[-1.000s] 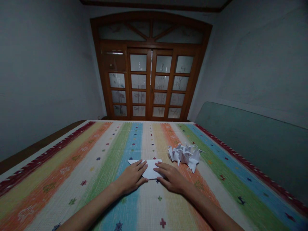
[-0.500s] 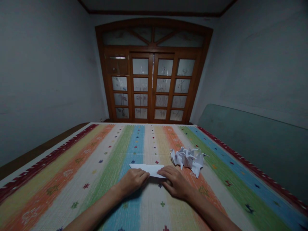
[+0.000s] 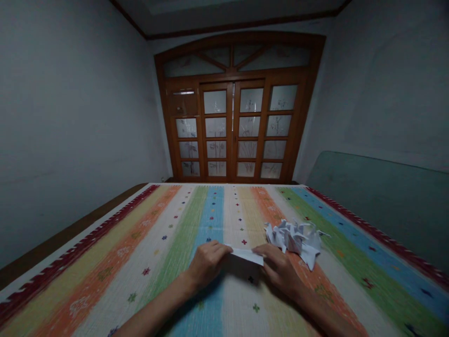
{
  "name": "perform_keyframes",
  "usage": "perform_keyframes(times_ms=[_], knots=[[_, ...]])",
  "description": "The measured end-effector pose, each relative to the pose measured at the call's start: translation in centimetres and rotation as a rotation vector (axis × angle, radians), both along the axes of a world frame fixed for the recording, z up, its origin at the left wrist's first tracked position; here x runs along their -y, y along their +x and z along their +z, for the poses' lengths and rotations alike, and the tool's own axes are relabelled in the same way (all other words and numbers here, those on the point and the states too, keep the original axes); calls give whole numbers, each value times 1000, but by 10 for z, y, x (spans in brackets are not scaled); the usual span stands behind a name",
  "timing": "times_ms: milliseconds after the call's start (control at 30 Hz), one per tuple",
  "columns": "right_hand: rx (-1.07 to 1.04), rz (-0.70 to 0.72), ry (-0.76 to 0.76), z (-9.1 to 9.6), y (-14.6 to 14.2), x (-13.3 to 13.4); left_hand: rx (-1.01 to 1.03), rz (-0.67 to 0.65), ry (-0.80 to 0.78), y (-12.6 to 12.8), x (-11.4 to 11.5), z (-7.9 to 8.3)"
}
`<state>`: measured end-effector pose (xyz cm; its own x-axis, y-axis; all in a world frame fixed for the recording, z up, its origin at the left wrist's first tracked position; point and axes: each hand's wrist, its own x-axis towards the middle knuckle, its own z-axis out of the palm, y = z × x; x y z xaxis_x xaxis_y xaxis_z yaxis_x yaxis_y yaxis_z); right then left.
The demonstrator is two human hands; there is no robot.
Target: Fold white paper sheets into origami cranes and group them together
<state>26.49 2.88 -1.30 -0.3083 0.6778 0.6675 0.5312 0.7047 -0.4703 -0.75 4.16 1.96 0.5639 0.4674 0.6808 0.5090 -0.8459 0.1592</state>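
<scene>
A folded strip of white paper [image 3: 245, 255] is stretched between my two hands, slightly above the striped tablecloth, and casts a shadow below it. My left hand [image 3: 209, 262] is closed, pinching the paper's left end between thumb and fingers. At the other end, my right hand [image 3: 278, 269] grips the paper with its fingers bent over the edge. Both hands cover parts of the sheet. Just beyond my right hand lies a cluster of several white folded paper figures [image 3: 294, 238], looking like origami cranes.
The striped cloth [image 3: 147, 252] covers a long table. A greenish panel [image 3: 379, 206] stands along the right side. Wooden doors with glass panes [image 3: 233, 126] are at the far end, between pale walls.
The paper has been lifted off the cloth and tilted, its right end now lower. My left hand has moved to its left end. The whole view has shifted and rolled slightly.
</scene>
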Motion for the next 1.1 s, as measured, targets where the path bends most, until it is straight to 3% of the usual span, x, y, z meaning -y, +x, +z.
perform_keyframes(times_ms=[133, 267, 400, 500, 600, 733, 900, 1100], knots=[[-243, -114, -212, 0, -5, -6, 297, 50, -395, 3, 2, 24], [-464, -18, -426, 4, -12, -8, 515, 37, -725, 7, 1, 39], [-513, 110, -521, 7, -15, -5, 621, 9, -914, 8, -4, 34], [-534, 35, -546, 3, -12, -5, 564, -14, -1008, 8, -9, 21], [-550, -62, -469, -3, -9, -7, 453, -14, -1005, 7, -15, 4], [-376, -9, -433, -3, -10, -9, 270, 50, -835, 5, -21, -11], [-122, -56, -385, 2, -15, -6, 195, 115, -717, 2, -20, -14], [32, -62, -260, -2, -15, -3, 65, 178, -543, -2, -19, -19]])
